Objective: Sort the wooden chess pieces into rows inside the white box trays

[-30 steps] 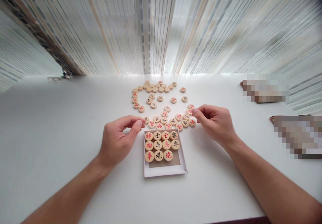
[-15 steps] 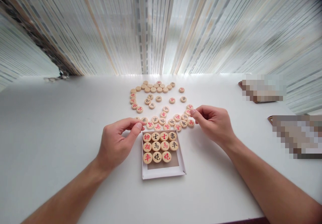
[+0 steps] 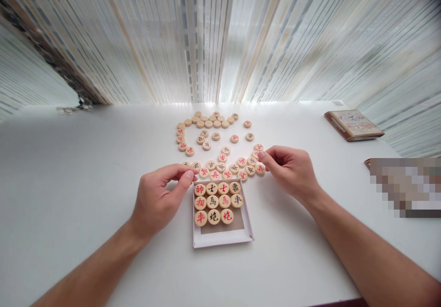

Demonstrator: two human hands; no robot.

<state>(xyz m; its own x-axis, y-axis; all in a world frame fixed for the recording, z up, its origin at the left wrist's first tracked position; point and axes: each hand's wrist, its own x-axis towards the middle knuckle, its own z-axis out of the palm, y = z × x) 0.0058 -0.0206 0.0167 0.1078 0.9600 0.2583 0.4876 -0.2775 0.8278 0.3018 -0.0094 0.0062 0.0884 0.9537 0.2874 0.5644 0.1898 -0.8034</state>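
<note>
A shallow white box (image 3: 223, 239) lies in front of me, holding rows of round wooden Chinese chess pieces (image 3: 212, 202) with red or black characters, face up. Beside its far left corner is my left hand (image 3: 161, 194), fingers curled in and thumb close to the index finger; whatever is between them, if anything, is hidden. My right hand (image 3: 292, 169) is likewise curled, its thumb tip at a red-marked piece (image 3: 256, 154) on the right of the loose group. Several loose pieces (image 3: 227, 175) lie just beyond the box.
Farther back on the white table (image 3: 86, 183), blank-side-up pieces (image 3: 208, 124) form a cluster. A flat printed box (image 3: 354, 124) lies at the right rear, with a blurred-out item (image 3: 406, 185) nearer me. Striped curtains (image 3: 206, 36) hang behind the table.
The view has shifted slightly. Both hands keep nearly the same poses, and the pieces in the box and on the table stay in place.
</note>
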